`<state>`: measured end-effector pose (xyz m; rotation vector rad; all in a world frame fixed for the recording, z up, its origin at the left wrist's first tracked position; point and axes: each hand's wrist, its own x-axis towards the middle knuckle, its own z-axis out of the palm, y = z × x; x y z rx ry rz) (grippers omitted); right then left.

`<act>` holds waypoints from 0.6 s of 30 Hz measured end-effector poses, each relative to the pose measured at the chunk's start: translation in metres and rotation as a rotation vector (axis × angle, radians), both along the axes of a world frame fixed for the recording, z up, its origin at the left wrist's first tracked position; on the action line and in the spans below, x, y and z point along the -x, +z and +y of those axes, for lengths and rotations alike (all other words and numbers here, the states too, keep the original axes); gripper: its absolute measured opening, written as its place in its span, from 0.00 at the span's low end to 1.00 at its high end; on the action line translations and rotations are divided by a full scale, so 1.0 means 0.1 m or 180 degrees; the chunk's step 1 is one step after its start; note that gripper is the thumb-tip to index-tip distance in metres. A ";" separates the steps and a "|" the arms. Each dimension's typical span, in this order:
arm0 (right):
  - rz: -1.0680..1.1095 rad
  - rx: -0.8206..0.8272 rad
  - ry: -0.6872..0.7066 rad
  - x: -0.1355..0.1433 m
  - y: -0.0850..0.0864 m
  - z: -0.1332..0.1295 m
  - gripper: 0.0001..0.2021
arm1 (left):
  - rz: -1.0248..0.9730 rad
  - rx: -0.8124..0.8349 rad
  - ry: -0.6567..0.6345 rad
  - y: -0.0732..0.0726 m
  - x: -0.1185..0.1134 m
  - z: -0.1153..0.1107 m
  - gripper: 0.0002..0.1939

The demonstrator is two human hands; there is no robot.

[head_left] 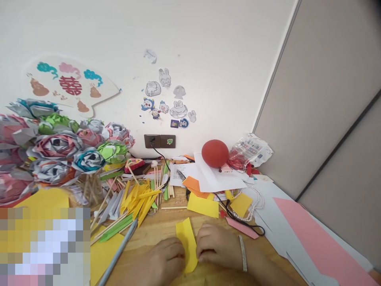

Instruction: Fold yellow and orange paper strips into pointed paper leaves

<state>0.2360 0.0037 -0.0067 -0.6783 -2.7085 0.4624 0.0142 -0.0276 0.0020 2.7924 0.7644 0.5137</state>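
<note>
A narrow strip of yellow paper [188, 248], creased along its length, lies on the wooden table between my hands. My left hand [166, 258] grips its left edge with curled fingers. From the other side, my right hand [217, 247] closes on the right edge; a silvery bracelet circles that wrist. Just beyond the strip rests a flat yellow paper piece [203, 205]. Folded yellow paper pieces [139, 200] are heaped to the left of it. A grey rod [118, 251] lies slanted beside my left arm.
Folded paper flowers [59, 145] crowd the left side. Along the back are a red balloon [214, 153], white sheets [218, 180] and wooden sticks [173, 208]. A bead string [258, 198] and black cord lie right of centre, near pink paper [315, 234]. A partition stands at right.
</note>
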 end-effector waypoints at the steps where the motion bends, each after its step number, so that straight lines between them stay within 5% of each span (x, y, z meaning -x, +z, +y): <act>1: 0.0033 0.0065 -0.0051 0.00 0.00 0.01 0.03 | -0.0070 0.0195 -0.0018 0.02 0.01 0.02 0.12; 6: 0.0191 0.0410 -0.0248 0.03 -0.04 0.04 0.03 | -0.0362 0.0820 0.0149 0.03 0.04 0.03 0.09; 18: 0.0392 0.0736 -0.0818 0.16 -0.13 0.06 0.08 | -0.0644 0.0797 0.0873 -0.14 -0.11 0.02 0.08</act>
